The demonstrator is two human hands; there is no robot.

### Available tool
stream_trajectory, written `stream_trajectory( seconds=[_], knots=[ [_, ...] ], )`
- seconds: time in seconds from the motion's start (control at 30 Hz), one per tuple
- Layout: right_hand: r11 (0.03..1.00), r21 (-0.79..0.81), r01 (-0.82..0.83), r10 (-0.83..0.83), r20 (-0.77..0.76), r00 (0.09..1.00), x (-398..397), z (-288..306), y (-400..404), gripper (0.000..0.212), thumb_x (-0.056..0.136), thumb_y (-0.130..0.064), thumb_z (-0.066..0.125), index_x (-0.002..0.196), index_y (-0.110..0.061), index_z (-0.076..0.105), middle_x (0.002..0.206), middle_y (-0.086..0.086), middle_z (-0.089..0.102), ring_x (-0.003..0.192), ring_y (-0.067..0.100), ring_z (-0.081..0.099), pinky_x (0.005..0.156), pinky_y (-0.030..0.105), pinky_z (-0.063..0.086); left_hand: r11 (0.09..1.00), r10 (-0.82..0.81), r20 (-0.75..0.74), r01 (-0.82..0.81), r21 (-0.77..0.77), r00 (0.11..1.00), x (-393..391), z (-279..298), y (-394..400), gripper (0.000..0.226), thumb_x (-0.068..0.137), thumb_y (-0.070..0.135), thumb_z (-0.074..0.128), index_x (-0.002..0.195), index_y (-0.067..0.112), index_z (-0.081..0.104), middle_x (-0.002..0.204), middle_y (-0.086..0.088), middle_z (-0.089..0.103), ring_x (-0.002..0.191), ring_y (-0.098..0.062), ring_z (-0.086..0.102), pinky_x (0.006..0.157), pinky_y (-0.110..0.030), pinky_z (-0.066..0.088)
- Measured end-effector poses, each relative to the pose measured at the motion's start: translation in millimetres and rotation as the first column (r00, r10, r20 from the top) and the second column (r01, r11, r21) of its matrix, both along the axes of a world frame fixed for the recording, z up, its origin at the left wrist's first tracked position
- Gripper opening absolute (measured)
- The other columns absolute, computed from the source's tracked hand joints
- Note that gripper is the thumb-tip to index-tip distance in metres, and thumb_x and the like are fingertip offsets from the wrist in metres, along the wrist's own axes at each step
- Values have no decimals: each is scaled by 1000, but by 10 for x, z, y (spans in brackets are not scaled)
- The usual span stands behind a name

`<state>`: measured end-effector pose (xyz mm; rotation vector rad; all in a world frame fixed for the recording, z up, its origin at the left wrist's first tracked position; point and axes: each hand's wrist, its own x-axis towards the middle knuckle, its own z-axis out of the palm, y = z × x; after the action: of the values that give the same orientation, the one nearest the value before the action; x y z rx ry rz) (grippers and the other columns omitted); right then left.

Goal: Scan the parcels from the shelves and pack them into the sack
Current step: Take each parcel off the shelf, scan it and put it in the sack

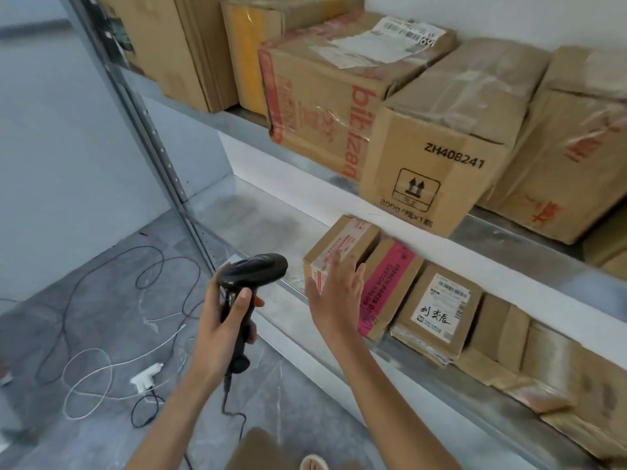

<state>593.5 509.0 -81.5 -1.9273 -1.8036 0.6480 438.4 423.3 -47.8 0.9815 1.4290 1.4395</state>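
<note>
My left hand [222,320] grips a black handheld barcode scanner [251,271] by its handle, its head pointing right toward the lower shelf. My right hand [336,296] is open with fingers spread, just in front of a small cardboard parcel with a white and red label [342,245] at the left end of the lower shelf row; whether it touches is unclear. Beside that parcel stand a box with a pink band [390,283] and a box with a white handwritten label [441,307]. No sack is in view.
The upper shelf [244,118] carries large cartons, one marked ZH408241 [441,164]. A grey metal upright [159,144] stands at the left. Black and white cables [101,334] lie on the grey floor. More brown parcels [549,374] fill the lower shelf [258,212] to the right.
</note>
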Motion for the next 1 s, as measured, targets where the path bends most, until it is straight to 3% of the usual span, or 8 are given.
stream_trajectory(
  seconds=[0.2,0.3,0.47,0.6,0.7,0.87,1.0],
  knots=[
    [990,-6,142,-142,-13,990,-244,-97,373,79,104,-47,39,159,-18,-9,165,11,-19,151,37,-18,123,45,-6,986,-166,31,167,-26,986,-231,-147,690,41,95,28,53,133,11,46,89,-16,63,45,-22,48,44,-27,44],
    [975,-51,217,-213,88,973,-397,-166,596,82,102,-53,38,158,-17,-10,165,13,-21,150,41,-21,121,49,-10,963,-265,21,265,-44,964,-353,-221,1089,33,102,19,49,133,9,47,89,-17,63,43,-21,48,41,-24,42],
    [914,-131,385,-328,320,889,-621,-355,858,92,96,-65,41,159,-16,-5,165,15,-18,147,51,-16,119,60,-8,915,-394,39,396,-74,918,-663,-303,1526,32,102,21,51,132,13,48,89,-14,65,43,-19,49,41,-25,43],
    [892,-99,441,-358,441,823,-787,-418,924,82,99,-51,44,160,-14,3,166,15,-10,148,52,-8,119,61,7,892,-438,73,444,-91,896,-927,-389,1691,30,102,20,50,131,12,48,86,-11,66,42,-19,49,42,-26,44],
    [889,-69,452,-398,369,840,-930,-418,885,80,95,-46,49,160,-17,10,168,10,0,149,49,-1,118,62,12,887,-445,92,452,-97,891,-1105,-447,1748,27,102,21,51,129,15,49,84,-8,66,43,-20,49,42,-26,45],
    [916,-20,400,-395,119,911,-1121,-484,779,77,95,-46,53,159,-29,13,168,-5,1,152,39,-1,121,59,9,902,-393,137,410,-131,909,-1290,-546,1801,21,103,22,51,122,14,51,83,-6,67,42,-19,50,41,-25,43],
    [916,27,400,-398,-73,915,-1118,-526,776,69,100,-38,52,159,-28,16,168,-3,6,153,35,6,122,58,12,912,-363,183,388,-130,914,-1351,-531,1829,15,103,21,50,116,14,51,78,1,67,42,-16,49,40,-24,43]
  ],
)
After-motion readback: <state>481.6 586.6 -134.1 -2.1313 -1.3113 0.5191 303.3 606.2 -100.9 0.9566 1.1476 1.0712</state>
